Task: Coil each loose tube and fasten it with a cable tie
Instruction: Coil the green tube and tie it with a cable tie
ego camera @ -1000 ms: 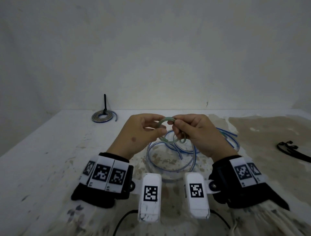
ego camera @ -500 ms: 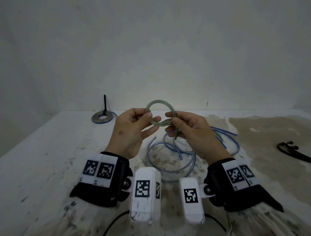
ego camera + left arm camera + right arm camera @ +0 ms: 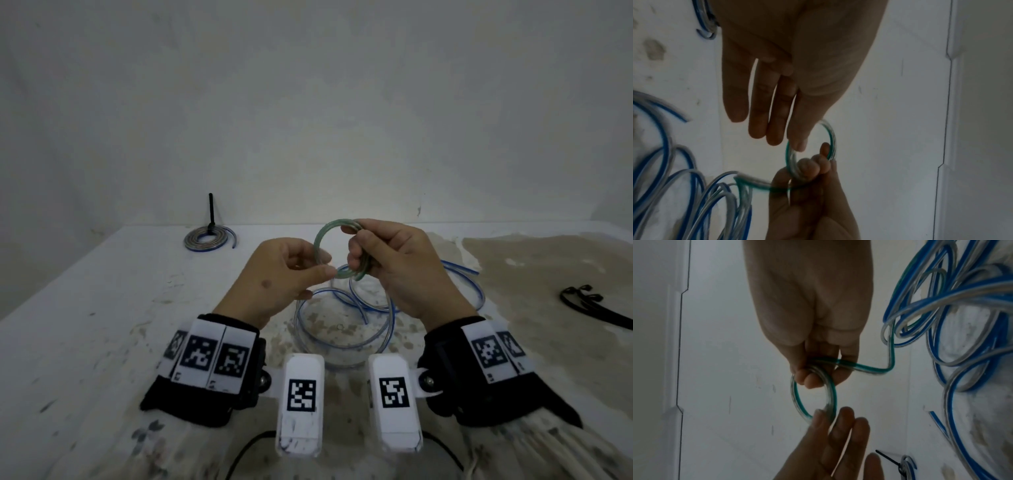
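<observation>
A clear tube with a green stripe (image 3: 320, 240) is wound into a small ring held above the table between both hands. My right hand (image 3: 394, 263) grips the ring's right side with curled fingers (image 3: 809, 379). My left hand (image 3: 287, 274) pinches the ring's lower left edge between thumb (image 3: 799, 142) and index finger, the other fingers nearly straight. The ring (image 3: 830, 141) stands upright in the left wrist view. The green tube's free tail (image 3: 869, 369) runs from my right hand down into the loose tubes.
Loose clear tubes with blue stripes (image 3: 342, 329) lie in wide loops on the stained table (image 3: 102, 325) under my hands. A finished coil with an upright black cable tie (image 3: 207, 240) sits at the back left. Black cable ties (image 3: 589, 305) lie at the right. A wall stands behind.
The green ring rose from just above the blue tubes and turned upright. My right hand moved over its right side; my left hand slid down to its lower left edge.
</observation>
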